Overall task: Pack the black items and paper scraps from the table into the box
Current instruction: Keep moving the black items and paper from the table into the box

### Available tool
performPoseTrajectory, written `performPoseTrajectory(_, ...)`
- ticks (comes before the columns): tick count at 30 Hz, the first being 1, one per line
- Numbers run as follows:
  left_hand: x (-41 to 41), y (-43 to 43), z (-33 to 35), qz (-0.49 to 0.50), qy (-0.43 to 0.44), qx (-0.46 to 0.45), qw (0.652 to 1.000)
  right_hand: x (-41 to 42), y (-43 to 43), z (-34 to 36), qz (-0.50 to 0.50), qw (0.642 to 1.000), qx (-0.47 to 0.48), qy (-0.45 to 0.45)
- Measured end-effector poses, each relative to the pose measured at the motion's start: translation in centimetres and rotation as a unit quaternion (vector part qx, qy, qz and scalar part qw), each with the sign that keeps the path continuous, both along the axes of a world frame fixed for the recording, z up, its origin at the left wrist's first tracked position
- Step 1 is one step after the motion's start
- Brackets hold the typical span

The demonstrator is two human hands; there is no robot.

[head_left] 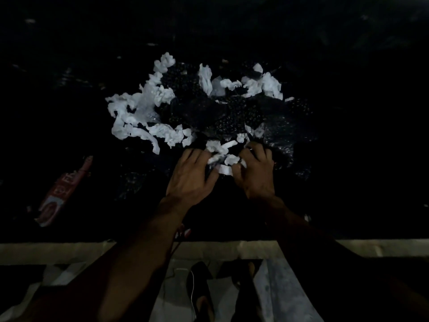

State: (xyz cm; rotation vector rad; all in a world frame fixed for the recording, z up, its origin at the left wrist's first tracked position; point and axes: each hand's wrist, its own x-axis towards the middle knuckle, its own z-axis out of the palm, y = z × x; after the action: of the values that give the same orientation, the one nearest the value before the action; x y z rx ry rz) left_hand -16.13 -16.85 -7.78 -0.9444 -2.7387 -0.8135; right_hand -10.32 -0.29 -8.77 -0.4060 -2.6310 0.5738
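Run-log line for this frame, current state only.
phase: gathering | left hand: grips paper scraps | right hand: grips paper scraps | black items: in pile | box: unseen

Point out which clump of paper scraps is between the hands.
The small near clump, between left hand and right hand; the larger left clump and far clump lie untouched.

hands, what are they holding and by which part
Left hand and right hand grip a clump of paper scraps at the near edge of the black items, fingers curled into it from both sides.
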Motion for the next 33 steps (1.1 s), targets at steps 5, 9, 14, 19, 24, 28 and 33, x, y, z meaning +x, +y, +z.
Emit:
performPoseTrajectory(5,0.1,0.1,0.0,0.053,0.014,-0.143,0.988,0.3,-0.3,0.8,0.009,0.997,0.031,-0.064)
performPoseTrajectory(9,-0.2,0.2,-0.1,0.056,0.015,-0.150,0.987,0.7,-0.3,1.2,0.044,0.993,0.047,-0.099)
performPoseTrajectory(14,0.1,0.2,-0.3,0.031,0.036,-0.109,0.993,2.0,0.3,0.9,0.081,0.994,0.012,-0.078)
performPoseTrajectory(19,0.1,0.2,0.2,0.016,-0.009,-0.098,0.995,1.9,0.1,0.6,0.066,0.995,0.068,-0.043)
performPoseTrajectory(24,0.3,0.1,0.8,0.026,-0.038,-0.095,0.994,2.1,-0.2,1.4,0.103,0.991,0.035,-0.078)
performPoseTrajectory(28,0.2,-0.3,0.4,0.074,-0.005,-0.068,0.995,2.1,0.1,1.6,0.076,0.992,-0.048,-0.090)
performPoseTrajectory(33,0.4,-0.3,0.5,0.004,0.016,-0.098,0.995,2.8,0.9,1.2,0.073,0.995,0.004,-0.062)
